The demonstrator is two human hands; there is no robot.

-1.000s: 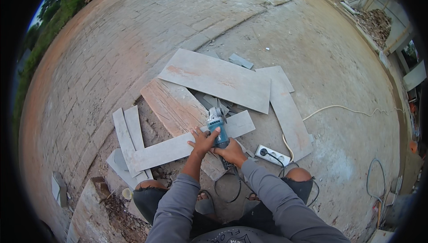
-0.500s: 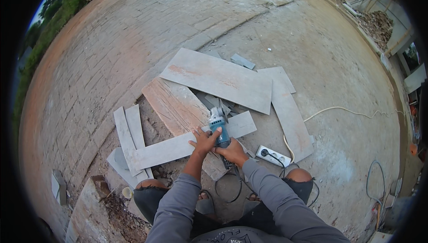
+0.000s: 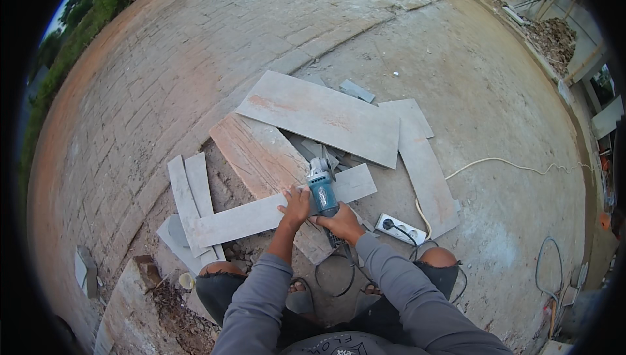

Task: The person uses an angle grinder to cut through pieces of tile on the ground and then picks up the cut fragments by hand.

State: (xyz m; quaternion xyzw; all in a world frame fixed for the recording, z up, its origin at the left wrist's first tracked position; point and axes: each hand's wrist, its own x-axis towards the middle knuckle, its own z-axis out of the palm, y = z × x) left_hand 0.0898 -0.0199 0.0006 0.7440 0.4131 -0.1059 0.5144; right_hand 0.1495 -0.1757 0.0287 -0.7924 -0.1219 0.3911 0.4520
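My right hand is wrapped round the rear of a teal angle grinder, whose silver head and disc point away from me. The grinder lies over a long, narrow grey tile strip. Just left of the tool, my left hand rests on the strip with its fingers stretched out. Under the strip is a wider, reddish-stained board scored with dark lines. The disc's contact with the strip cannot be made out.
A large grey tile lies beyond the grinder, another tile to its right. Narrow offcuts lie at left. A white power strip with a black plug sits by my right knee; a pale cable runs right. Broken concrete lies lower left.
My left hand has drawn back from the grinder's body onto the tile strip, its thumb no longer over the tool. My right hand keeps its hold, and the grinder has barely shifted.
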